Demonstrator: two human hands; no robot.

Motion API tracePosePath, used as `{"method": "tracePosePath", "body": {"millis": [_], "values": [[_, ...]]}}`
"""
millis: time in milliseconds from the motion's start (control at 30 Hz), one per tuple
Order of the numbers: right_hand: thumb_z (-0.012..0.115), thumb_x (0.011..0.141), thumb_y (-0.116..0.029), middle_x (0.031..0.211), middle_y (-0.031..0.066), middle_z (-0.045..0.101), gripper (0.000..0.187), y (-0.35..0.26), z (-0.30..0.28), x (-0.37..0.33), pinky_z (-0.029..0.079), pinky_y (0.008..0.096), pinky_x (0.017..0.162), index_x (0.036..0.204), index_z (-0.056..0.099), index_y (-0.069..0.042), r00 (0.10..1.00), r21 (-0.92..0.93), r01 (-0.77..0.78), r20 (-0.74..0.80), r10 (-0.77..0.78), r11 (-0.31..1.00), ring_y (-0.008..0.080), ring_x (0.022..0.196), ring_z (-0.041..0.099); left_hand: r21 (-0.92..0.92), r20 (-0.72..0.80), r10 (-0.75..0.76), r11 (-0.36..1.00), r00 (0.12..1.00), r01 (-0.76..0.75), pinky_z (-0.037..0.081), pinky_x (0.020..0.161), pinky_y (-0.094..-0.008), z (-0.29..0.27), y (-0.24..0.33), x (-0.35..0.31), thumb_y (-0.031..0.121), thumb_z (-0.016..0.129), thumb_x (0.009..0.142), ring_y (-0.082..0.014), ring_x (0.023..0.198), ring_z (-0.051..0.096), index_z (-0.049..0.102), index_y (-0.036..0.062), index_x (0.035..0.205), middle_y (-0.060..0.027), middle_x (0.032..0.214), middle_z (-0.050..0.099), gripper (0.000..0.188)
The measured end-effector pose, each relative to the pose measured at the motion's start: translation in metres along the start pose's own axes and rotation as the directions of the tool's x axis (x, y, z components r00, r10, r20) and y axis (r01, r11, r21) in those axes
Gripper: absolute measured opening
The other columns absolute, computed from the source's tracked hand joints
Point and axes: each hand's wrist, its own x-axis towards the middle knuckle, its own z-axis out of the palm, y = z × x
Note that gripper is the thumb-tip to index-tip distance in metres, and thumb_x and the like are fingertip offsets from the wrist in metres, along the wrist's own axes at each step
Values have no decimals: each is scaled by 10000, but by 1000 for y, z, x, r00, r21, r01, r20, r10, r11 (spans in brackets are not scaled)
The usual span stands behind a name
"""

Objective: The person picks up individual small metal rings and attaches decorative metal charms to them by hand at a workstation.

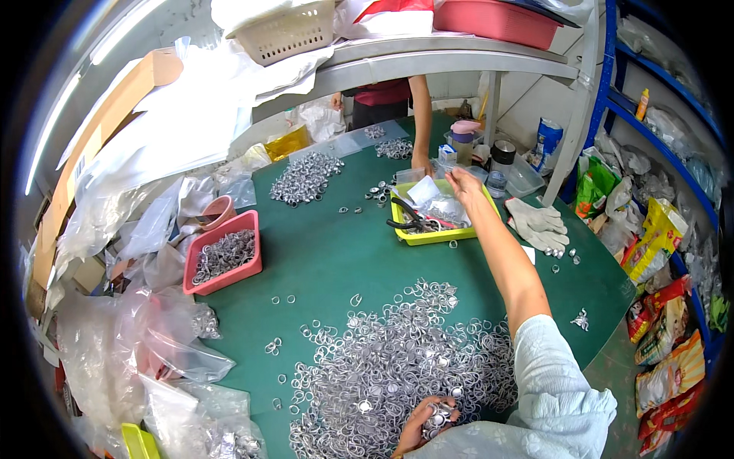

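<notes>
A large heap of silver metal rings (397, 359) covers the near part of the green table. At its lower edge my left hand (419, 425) is cupped, fingers curled round several silver rings (439, 417). My right arm stretches far across to a yellow-green basket (436, 239). Over its far right rim my right hand (463, 186) has its fingers drawn together; what is between them is too small to make out. In the basket lie black-handled pliers (409, 222), a white paper piece (423, 191) and clear plastic bags (451, 210).
A pink basket of metal pieces (223, 256) stands at the left, near plastic bags (122, 336). Across the table, another person's arm (420, 122) reaches down near a smaller ring pile (306, 177). White gloves (537, 224), a jar (501, 164) and a metal post (579, 115) are at the right.
</notes>
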Motion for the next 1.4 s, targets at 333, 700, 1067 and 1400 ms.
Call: {"method": "tracePosePath", "body": {"millis": [333, 700, 1067, 1400], "values": [[578, 808, 98, 954, 156, 602, 247, 31, 41, -18, 582, 274, 644, 1053, 563, 71, 994, -215, 102, -4, -105, 971, 241, 762, 642, -61, 16, 6, 998, 1000, -5, 440, 486, -223, 6, 4, -4, 235, 521, 903, -202, 752, 519, 518, 149, 1114, -167, 1110, 470, 227], [576, 850, -25, 896, 101, 604, 234, -2, -1, -38, 534, 295, 688, 1076, 551, 31, 969, -463, 60, 239, 59, 884, 192, 744, 614, 63, -25, 35, 997, 999, -33, 388, 471, -203, 15, 7, -3, 233, 503, 917, -162, 686, 462, 517, 144, 1125, -161, 1086, 463, 227], [647, 733, -143, 968, 163, 661, 294, -85, -91, -12, 512, 382, 776, 1013, 663, -56, 843, -758, 526, 526, 114, -386, 298, 844, 648, -79, 85, 34, 996, 996, -27, 439, 529, -245, 3, 1, 3, 198, 521, 910, -269, 887, 546, 552, 87, 1129, -192, 1139, 509, 248], [637, 790, -272, 1002, 206, 633, 381, -89, -39, -184, 480, 411, 840, 1060, 614, -5, 690, -515, 723, 572, 444, -460, 341, 954, 604, 69, 104, 31, 997, 994, -39, 412, 485, -214, 10, -1, -2, 254, 562, 887, -246, 854, 489, 561, 140, 1107, -150, 1082, 486, 248]]}}
